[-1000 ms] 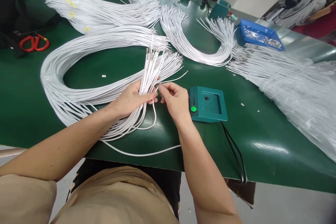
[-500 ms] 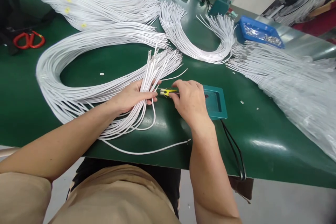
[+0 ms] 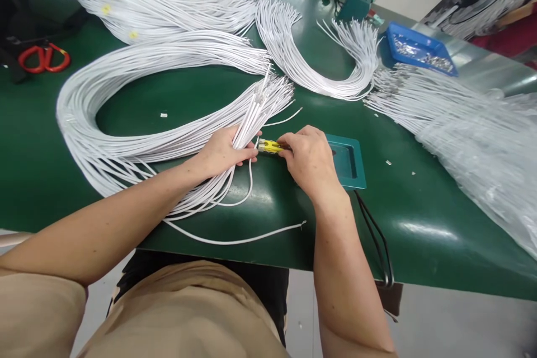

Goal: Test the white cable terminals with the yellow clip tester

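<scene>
Wires [image 3: 247, 123] sit bunched in the left hand [image 3: 224, 151]; beside them, the right hand [image 3: 310, 159] pinches a yellow tool [image 3: 269, 146], likely needing one wire end fed in.

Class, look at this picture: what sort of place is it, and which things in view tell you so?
Probably a cable assembly workshop: many bundles of white wires cover a green worktable, with a blue tray of small metal parts and a teal device beside the right hand.

Bare green table [image 3: 419, 201] was left open right of the teal box [image 3: 350, 161] and inside the big wire loop [image 3: 84, 123], while forward passage was blocked by wire bundles [image 3: 293, 61], the right edge by a plastic-wrapped pile [image 3: 482, 162], the far left by red scissors [image 3: 42, 59].
</scene>
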`<state>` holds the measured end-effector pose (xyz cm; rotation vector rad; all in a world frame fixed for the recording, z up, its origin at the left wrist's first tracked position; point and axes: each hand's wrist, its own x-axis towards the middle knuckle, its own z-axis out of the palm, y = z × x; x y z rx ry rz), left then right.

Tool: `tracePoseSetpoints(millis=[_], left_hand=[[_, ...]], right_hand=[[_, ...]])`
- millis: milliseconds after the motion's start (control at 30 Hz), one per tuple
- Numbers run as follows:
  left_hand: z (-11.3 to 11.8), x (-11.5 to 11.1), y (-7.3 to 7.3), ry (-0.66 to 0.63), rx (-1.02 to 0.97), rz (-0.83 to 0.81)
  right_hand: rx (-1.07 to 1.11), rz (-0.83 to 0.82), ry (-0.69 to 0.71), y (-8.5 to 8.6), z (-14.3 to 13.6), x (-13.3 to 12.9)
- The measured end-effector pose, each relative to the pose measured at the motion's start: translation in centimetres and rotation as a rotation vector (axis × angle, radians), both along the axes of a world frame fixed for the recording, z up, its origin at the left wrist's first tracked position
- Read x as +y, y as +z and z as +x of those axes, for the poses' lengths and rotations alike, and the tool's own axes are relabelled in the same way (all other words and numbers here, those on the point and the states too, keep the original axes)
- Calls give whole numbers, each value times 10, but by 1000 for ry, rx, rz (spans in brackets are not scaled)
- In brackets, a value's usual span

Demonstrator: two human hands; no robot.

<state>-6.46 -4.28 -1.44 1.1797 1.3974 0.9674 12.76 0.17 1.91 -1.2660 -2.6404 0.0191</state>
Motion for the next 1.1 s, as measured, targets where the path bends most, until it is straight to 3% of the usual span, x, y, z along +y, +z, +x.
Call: tracePoseSetpoints(millis=[200,333,533,633,733,833,933,1033,1100], left_hand=[[-2,2,-7,-30,189,70],[-2,1,-5,-47,203,46],[-3,-1,2,-31,40,-46],[-5,-2,5,-13,17,-56],[-9,-3,5,5,-16,-41],[-13,-3,4,21,-79,-21],[-16,-3,2,20,-130,-2],[-18,-4,2,20,-173,-12],[-19,-4,1,30,-197,-30]], right_hand=[[13,-14,-28,1,-2,2],[36,-31,-26,4,1,-5],[95,211,-302,-9,21,-9],[113,240,-341,-11,23,-11],[223,242,-239,-5,12,-20],[296,87,80,1,-11,-36],[156,-40,387,-2,-34,-52],[16,-77,451,-12,-45,-64],[-43,-86,386,-20,-48,-70]])
